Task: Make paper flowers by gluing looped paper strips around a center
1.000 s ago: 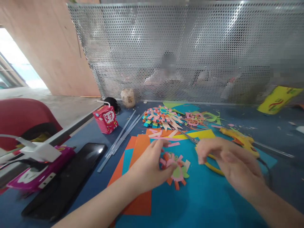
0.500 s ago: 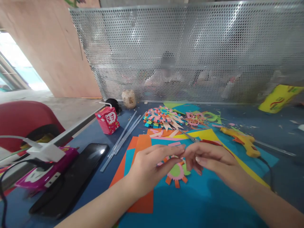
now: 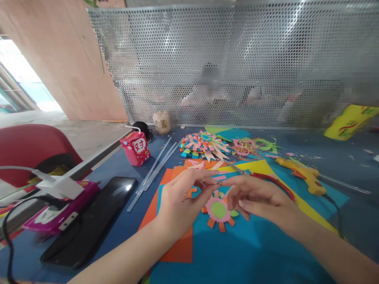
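Observation:
My left hand [image 3: 180, 197] is above the blue paper, thumb and fingers brought together in a pinch. Whatever lies between those fingertips is too small to make out. The index finger of my right hand [image 3: 263, 199] reaches out to the left fingertips, while its other fingers curl loosely and its thumb stands apart. Below both hands lies a paper flower [image 3: 219, 210] with a green centre, pink ring and orange tabs, partly hidden. Red-handled scissors [image 3: 274, 179] rest behind my right hand. A layered paper flower [image 3: 201, 145] of many colours sits farther back.
A yellow glue gun [image 3: 304, 175] lies at right, near paper scraps [image 3: 245, 146]. Clear glue sticks [image 3: 156, 169], a red drink carton [image 3: 135, 148], a black phone [image 3: 91, 221] and a purple power strip [image 3: 62, 211] occupy the left. Behind a perforated metal screen [image 3: 177, 47] sits a person.
My left fingers have shifted slightly left and up, uncovering more of the small flower. My right index finger has straightened toward the left fingertips.

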Demonstrator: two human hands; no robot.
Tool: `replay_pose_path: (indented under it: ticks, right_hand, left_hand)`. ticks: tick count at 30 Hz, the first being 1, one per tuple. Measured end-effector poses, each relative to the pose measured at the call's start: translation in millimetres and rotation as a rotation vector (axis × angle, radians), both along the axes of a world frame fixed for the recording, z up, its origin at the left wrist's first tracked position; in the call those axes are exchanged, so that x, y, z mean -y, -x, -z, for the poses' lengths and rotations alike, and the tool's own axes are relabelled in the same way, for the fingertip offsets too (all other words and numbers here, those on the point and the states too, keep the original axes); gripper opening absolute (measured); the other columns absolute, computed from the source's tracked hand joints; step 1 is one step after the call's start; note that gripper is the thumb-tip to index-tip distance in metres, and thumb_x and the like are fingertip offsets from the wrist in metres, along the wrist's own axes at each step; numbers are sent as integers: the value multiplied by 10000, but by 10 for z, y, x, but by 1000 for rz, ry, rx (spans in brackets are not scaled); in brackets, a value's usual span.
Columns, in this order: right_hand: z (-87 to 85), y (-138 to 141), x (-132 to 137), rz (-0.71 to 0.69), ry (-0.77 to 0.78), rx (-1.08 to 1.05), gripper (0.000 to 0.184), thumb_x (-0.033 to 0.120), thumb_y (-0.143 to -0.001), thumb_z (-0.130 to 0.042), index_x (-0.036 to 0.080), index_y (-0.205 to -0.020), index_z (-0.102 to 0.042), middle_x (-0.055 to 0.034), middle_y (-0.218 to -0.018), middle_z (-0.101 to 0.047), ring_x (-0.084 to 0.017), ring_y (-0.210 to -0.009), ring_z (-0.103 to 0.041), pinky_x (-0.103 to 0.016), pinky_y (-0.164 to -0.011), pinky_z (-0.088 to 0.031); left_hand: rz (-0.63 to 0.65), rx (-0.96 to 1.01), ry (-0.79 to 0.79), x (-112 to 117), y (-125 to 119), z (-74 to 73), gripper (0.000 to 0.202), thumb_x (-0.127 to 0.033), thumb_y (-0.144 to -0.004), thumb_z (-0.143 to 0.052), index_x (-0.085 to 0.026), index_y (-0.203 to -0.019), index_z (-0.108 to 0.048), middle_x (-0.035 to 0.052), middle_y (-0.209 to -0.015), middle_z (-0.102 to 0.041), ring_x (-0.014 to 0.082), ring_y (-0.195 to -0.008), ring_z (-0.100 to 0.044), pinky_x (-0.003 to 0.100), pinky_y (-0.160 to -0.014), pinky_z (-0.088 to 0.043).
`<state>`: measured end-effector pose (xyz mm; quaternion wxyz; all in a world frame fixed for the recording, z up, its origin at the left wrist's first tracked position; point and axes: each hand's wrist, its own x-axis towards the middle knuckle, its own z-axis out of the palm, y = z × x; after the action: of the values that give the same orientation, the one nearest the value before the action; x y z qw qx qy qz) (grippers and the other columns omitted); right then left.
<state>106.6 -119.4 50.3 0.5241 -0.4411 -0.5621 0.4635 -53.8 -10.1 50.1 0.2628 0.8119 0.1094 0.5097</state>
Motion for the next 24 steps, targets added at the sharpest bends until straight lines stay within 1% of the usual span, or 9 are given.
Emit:
replay_pose_path:
  ticks: [3, 6, 9, 12, 14, 17, 19, 21, 24]
  right_hand:
    - [0, -19, -12, -26, -16, -47, 314, 193, -829, -488, 240, -1136, -534, -4, -804, -593, -60, -580, -521, -194, -523, -413]
    - [4, -40, -28, -55, -15, -97, 328, 191, -825, -497, 243, -1147, -533, -1, -806, -591, -60, -576, -520, -201, -526, -405]
    - [0, -48, -36, -57, 0, -110, 343, 187, -819, -506, 240, -1157, -530, -3, -804, -594, -60, -578, -509, -202, -528, -400]
    - [-11, -48, -35, -60, 6, -108, 354, 183, -813, -509, 244, -1161, -527, 1, -801, -599, -58, -580, -505, -198, -529, -396]
    - [-15, -47, -34, -61, 5, -102, 361, 178, -808, -512, 243, -1163, -526, 3, -793, -606, -62, -582, -520, -200, -532, -398]
    - [-8, -40, -32, -67, 29, -95, 392, 198, -794, -530, 222, -1184, -510, -10, -760, -638, -81, -572, -548, -206, -509, -406]
    - [-5, -30, -28, -62, 100, -71, 428, 254, -806, -519, 194, -1227, -470, -11, -660, -651, -92, -488, -540, -209, -451, -402]
    - [-12, -21, -25, 8, 170, -6, 436, 331, -846, -458, 158, -1245, -451, 17, -485, -605, -94, -362, -486, -210, -389, -378]
    - [-44, -38, -40, 248, 154, 118, 451, 416, -882, -366, 125, -1207, -482, 65, -312, -470, -94, -259, -399, -214, -356, -350]
  left_hand:
    - [-11, 15, -31, -22, 10, -1, 136, -118, -739, -626, -168, -864, -611, 10, -775, -681, 99, -643, -647, 200, -601, -563]
    - [-35, 18, -60, -50, 23, -2, 283, -104, -768, -587, -194, -1036, -580, 1, -818, -684, 94, -671, -633, 212, -625, -559]
    - [-10, 6, -158, -67, 26, -2, 409, -84, -783, -566, -208, -1168, -503, -9, -817, -687, 97, -722, -627, 226, -693, -547]
    - [50, -1, -304, -84, 8, 13, 393, -63, -780, -569, -188, -1148, -513, 8, -836, -682, 108, -791, -621, 239, -752, -527]
    - [61, 5, -368, -104, -7, 34, 385, -55, -776, -573, -174, -1138, -514, 18, -846, -678, 111, -808, -609, 239, -751, -522]
    - [29, -2, -409, -133, -22, 66, 386, -50, -772, -579, -159, -1136, -508, 18, -836, -675, 106, -806, -589, 214, -717, -516]
    - [15, -20, -411, -136, -24, 73, 360, -57, -776, -576, -161, -1115, -517, 18, -829, -671, 105, -798, -580, 202, -695, -511]
    - [14, -47, -375, -119, -21, 64, 285, -71, -780, -573, -167, -1047, -545, 25, -838, -662, 105, -784, -577, 203, -684, -505]
    - [40, -65, -266, -70, -6, 32, 227, -69, -783, -559, -168, -987, -557, 21, -811, -633, 94, -738, -566, 198, -673, -488]
